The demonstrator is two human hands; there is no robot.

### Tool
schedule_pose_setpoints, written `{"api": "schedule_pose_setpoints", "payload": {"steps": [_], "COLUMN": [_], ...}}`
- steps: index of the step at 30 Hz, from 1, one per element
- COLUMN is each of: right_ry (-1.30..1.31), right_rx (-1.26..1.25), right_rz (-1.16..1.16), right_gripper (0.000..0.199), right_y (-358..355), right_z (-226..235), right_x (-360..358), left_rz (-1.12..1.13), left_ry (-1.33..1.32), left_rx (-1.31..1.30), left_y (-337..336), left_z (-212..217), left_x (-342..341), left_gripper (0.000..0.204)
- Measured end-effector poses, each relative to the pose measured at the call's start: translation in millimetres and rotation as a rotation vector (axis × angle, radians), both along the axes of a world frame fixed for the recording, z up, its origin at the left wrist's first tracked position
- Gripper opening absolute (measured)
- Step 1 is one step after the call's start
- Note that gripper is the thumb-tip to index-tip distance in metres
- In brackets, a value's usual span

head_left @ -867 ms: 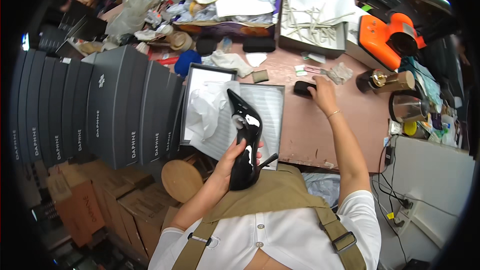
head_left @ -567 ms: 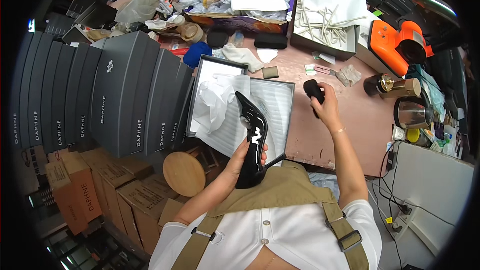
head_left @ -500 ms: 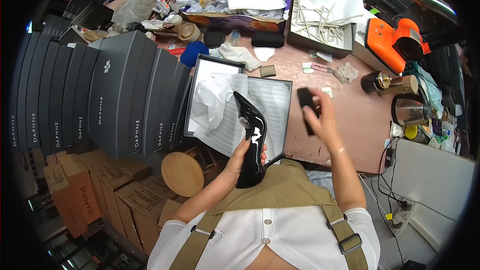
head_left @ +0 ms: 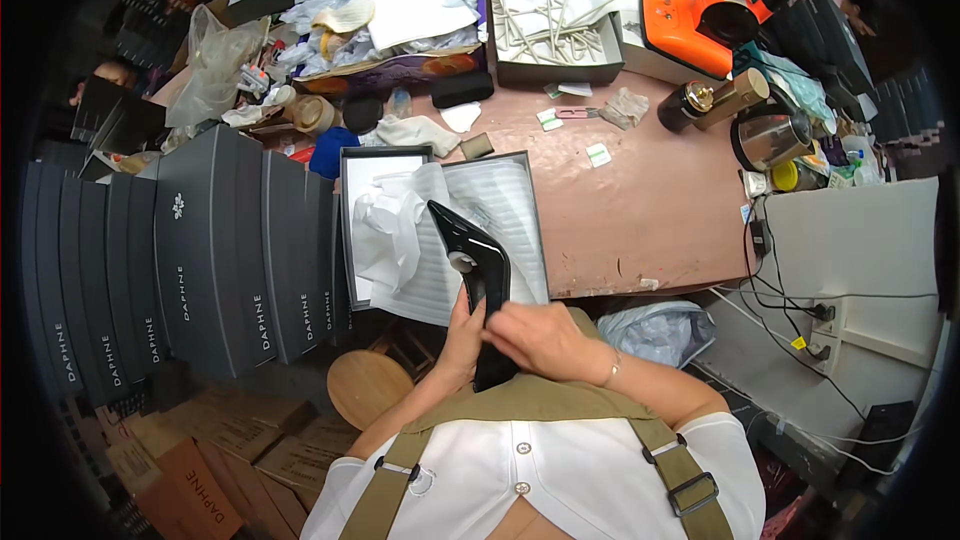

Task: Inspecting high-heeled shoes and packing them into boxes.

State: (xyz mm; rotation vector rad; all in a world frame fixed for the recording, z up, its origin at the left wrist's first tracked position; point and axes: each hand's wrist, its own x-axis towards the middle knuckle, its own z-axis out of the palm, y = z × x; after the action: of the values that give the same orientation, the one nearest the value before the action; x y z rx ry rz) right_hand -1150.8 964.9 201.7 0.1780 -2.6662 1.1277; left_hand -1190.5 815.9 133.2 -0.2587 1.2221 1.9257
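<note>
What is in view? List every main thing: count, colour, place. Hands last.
Pointed-toe shoe: one, glossy black, centre front
Open shoebox: one, grey, beyond the shoe
Tissue paper: count unclear, white, over the open shoebox
Closed shoeboxes: several, dark grey, left
Carton of plastic bags: one, purple, back
Stick box: one, dark grey, back
Sticks: many, white, inside it
Machine: one, orange, back right
Jug: one, clear and black, right
Table: one, pinkish brown, centre
Round stool: one, light brown, lower left
Cardboard cartons: several, brown, lower left
Left hand: one, bare, holding the shoe
Right hand: one, bare, at the shoe
</note>
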Motion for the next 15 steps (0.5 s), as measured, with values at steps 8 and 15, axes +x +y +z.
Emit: {"api": "schedule_pose_setpoints", "payload": {"steps": [8, 15], "right_ry": [0.082, -0.155], "right_rx": [-0.005, -0.421], "right_rz": [-0.623, -0.626], "right_gripper": [0.013, 0.023], "right_y": [118.8, 128.3], "right_z": [-88.8, -118.1], "right_x": [-86.7, -80.2], "left_rz": [-0.173, -0.033], "left_ry": [-0.059, -0.138], "left_rx": [0.101, 0.171], "left_y": [8.4, -5.1], "left_z": [53.9, 24.9], "left_x": [-27.3, -44.6], "left_gripper": [0.04, 0.059]}}
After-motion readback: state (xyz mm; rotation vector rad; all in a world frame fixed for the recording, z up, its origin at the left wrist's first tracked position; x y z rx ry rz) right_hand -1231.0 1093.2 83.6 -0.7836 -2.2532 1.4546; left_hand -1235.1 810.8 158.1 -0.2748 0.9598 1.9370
